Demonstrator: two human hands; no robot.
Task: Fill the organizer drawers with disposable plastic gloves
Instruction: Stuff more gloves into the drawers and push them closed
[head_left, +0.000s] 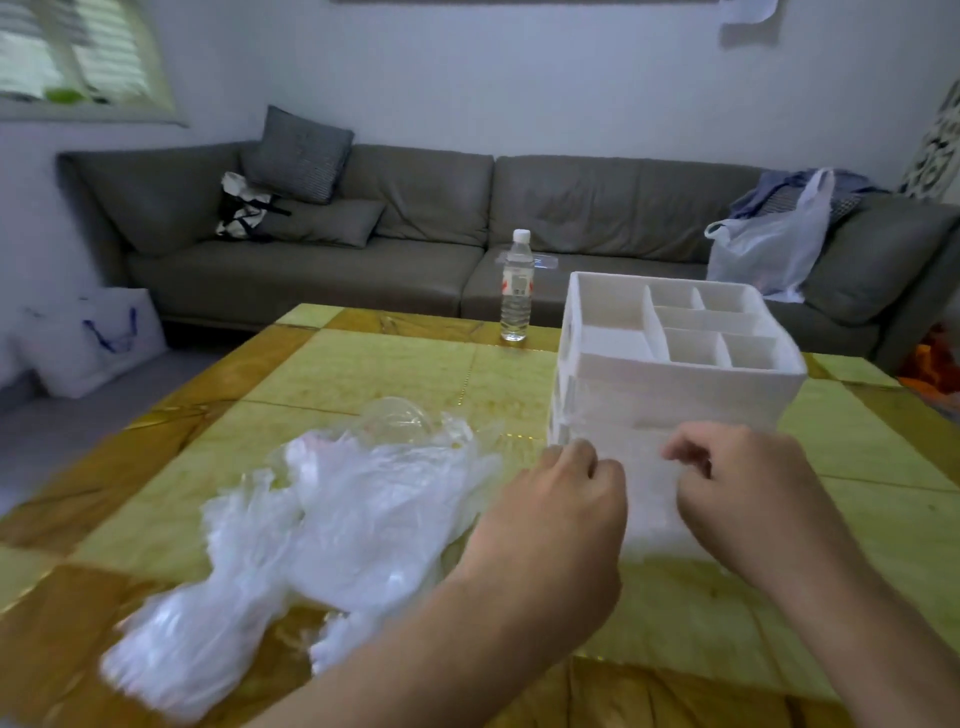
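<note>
Organizer (670, 364) stands on table (363, 364), right of centre. Gloves (332, 525) lie heaped to its left. Left hand (561, 509) and right hand (743, 483), fingers curled, at its bottom drawer (644, 483); grip unclear through blur.

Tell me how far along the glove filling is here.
Nothing looks filled yet: the disposable gloves lie heaped on the table, and the organizer top compartments look empty. In hand: left hand and right hand, fingers curled, at its bottom drawer. All filling remains.
</note>
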